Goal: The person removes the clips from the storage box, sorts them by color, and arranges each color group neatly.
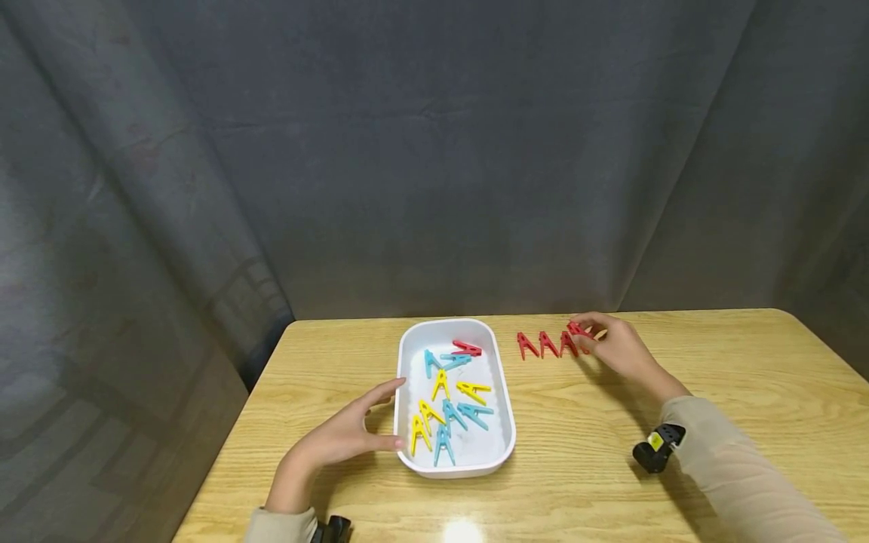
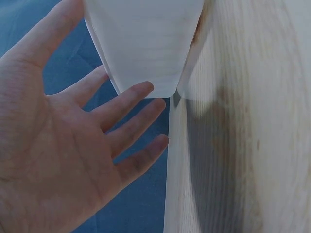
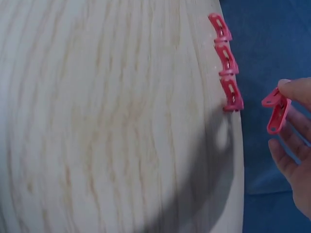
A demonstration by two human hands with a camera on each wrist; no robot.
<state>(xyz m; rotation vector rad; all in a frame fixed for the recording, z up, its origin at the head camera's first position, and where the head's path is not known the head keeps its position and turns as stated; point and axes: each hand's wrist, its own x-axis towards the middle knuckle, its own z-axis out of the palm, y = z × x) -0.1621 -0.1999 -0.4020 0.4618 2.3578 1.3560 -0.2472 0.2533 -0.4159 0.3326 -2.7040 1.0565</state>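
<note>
My right hand point(image 1: 614, 345) pinches a red clothespin point(image 3: 278, 112) between thumb and fingers, held above the wooden table. Beside it, three red clothespins point(image 1: 548, 344) stand in a row to the right of a white tray point(image 1: 511, 437). With fingers spread, my left hand point(image 1: 348, 431) rests at the tray's left side, thumb and a fingertip at its rim. In the left wrist view its palm point(image 2: 63, 160) faces the camera and the fingers are straight. Several blue clothespins point(image 1: 444, 446), several yellow clothespins point(image 1: 441, 385) and one red clothespin point(image 1: 467, 348) lie inside the tray.
The wooden table point(image 1: 584, 483) extends toward both sides, its far edge just behind the row of clothespins. A dark grey curtain point(image 1: 434, 166) hangs behind it. Black wrist cameras point(image 1: 657, 449) are strapped over the beige sleeves point(image 1: 740, 467).
</note>
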